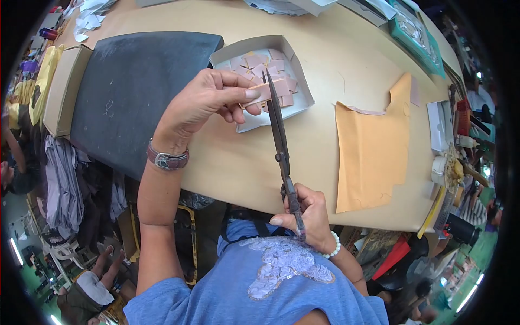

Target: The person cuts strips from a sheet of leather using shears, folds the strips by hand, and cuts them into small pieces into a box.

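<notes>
My left hand (208, 97) pinches a narrow pinkish-tan strip (261, 95) between thumb and fingers, above a shallow white box (306, 89). Long dark scissors (278, 130) point away from me, with their blades slightly apart around the strip. Wrapped around the scissors' handles near the table's front edge is my right hand (311, 214). Inside the box lie several small cut pieces (258, 60), pinkish on one face, some showing orange edges. The strip and my left fingers cover part of the box and its pieces.
A large black board (143, 97) lies left of the box, beside a cardboard box (67, 89). To the right is an orange-yellow sheet (374, 157) with cut-out edges. A green tray (414, 40) stands at the back right. Tools and small containers crowd the right edge.
</notes>
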{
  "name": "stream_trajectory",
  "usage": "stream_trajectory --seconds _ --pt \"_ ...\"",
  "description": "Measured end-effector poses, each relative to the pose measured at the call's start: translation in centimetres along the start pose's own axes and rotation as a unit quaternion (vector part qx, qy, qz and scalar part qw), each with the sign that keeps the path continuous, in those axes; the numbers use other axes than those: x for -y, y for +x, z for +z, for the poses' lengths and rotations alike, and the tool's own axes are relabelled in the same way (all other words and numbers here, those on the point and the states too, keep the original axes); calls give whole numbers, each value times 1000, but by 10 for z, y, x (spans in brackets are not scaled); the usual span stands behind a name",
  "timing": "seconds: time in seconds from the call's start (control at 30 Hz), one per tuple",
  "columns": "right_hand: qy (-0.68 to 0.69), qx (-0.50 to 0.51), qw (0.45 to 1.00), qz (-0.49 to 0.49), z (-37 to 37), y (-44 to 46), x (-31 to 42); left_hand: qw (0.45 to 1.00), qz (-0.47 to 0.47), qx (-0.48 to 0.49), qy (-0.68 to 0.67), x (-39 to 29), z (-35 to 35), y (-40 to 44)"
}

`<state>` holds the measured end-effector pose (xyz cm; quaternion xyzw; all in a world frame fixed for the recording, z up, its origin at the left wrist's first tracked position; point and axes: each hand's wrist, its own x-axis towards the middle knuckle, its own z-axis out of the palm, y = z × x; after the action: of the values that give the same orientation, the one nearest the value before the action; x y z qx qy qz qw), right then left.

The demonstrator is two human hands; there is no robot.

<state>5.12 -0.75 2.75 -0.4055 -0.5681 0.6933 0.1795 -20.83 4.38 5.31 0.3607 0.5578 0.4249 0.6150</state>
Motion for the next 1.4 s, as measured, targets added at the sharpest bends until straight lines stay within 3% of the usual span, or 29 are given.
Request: stream_trajectory --seconds 1.4 --pt "-63 -25 998 -10 2 2 7 1000 0 -11 6 -1 1 0"
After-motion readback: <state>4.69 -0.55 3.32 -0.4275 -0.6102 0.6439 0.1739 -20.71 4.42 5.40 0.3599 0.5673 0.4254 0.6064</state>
